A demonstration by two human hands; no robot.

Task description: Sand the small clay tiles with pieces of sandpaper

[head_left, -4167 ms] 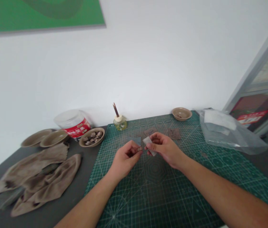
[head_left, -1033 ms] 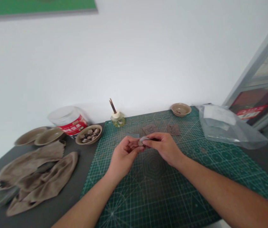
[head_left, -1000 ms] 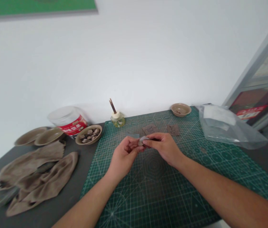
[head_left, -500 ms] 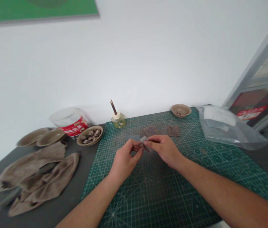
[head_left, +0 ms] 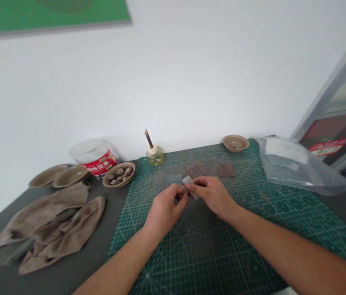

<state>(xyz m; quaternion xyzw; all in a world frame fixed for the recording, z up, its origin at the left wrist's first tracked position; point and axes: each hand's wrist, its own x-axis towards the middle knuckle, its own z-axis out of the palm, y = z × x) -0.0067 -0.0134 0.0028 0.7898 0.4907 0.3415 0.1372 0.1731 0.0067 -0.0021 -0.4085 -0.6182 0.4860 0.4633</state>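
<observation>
My left hand (head_left: 164,208) and my right hand (head_left: 212,195) meet over the green cutting mat (head_left: 222,246). The right hand pinches a small pale grey folded piece (head_left: 188,180), perhaps sandpaper. The left hand's thumb and fingers are pinched on something tiny (head_left: 181,190) that presses against that piece; I cannot make out what it is. A flat grey square (head_left: 173,179) lies on the mat just behind the hands.
Two brown cards (head_left: 196,169) lie farther back. A glass bottle with a stick (head_left: 154,155), a bowl of small brown pieces (head_left: 119,175), a red-labelled tub (head_left: 94,157), two empty dishes (head_left: 59,177), brown cloths (head_left: 53,225), another bowl (head_left: 236,143) and a plastic bag (head_left: 295,166) surround the mat.
Both hands stay pinched together and have shifted slightly; the pale piece in the right hand has turned a little against the left fingertips. The view has moved slightly.
</observation>
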